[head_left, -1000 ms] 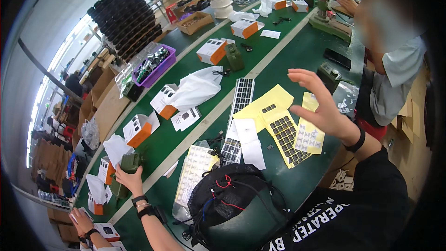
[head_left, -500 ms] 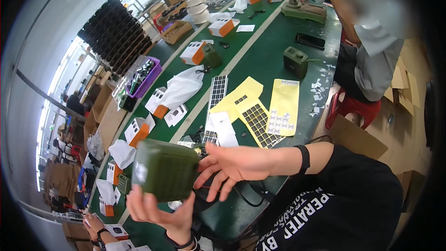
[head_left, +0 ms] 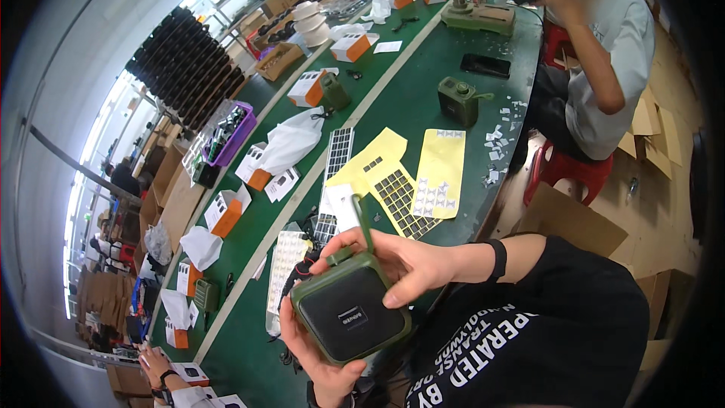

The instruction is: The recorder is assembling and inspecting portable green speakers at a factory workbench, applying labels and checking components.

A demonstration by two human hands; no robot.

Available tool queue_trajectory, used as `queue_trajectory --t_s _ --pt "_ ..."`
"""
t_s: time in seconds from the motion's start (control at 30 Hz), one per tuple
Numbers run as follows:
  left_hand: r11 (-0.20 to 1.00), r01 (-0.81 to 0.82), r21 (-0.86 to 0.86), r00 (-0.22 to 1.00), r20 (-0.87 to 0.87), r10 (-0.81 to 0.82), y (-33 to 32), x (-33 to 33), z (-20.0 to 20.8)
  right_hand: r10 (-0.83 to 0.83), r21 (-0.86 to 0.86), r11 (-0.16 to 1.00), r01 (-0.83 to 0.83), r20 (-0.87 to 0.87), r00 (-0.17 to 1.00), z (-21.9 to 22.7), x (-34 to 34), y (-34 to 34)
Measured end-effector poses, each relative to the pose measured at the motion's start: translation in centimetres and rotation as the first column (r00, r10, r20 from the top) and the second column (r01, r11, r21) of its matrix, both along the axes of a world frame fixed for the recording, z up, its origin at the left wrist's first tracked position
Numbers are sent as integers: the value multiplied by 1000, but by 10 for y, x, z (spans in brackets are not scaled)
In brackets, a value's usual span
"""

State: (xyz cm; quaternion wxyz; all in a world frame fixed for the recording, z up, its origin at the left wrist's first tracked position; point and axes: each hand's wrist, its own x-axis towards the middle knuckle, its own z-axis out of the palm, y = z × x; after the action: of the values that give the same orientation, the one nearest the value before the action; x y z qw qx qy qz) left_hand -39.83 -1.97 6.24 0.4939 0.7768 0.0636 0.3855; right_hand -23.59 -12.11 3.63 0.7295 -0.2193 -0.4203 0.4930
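A black phone lies on the green tabletop. A tall dark stack rises behind a purple basket.

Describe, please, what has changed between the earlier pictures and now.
The left hand brought a boxy green device with a black front rightward across the green table, nearer the body. The right hand, empty before, came from near the yellow paper sheets to grip it too. The sheets stayed put.

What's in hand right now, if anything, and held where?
A boxy green, black-fronted device: the left hand holds it by its left side and bottom edge, the right hand by its top and right edge.
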Motion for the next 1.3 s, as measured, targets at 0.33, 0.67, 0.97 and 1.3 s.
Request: queue_trajectory --t_s 0.33,0.67,0.97,1.3 --pt "947 312 80 950 -57 -308 28 -7 15 -287 332 936 115 533 796 11 -5 -10" --pt "864 21 -503 996 -66 -62 23 6 14 -5 -97 995 6 3 1000 14 -9 3" --pt "171 45 -984 959 -6 -284 48 13 18 -367 -142 895 423 303 880 4 -17 13" --pt "-163 147 -976 920 195 -341 50 5 17 -192 -108 977 186 -43 980 0 -39 21"
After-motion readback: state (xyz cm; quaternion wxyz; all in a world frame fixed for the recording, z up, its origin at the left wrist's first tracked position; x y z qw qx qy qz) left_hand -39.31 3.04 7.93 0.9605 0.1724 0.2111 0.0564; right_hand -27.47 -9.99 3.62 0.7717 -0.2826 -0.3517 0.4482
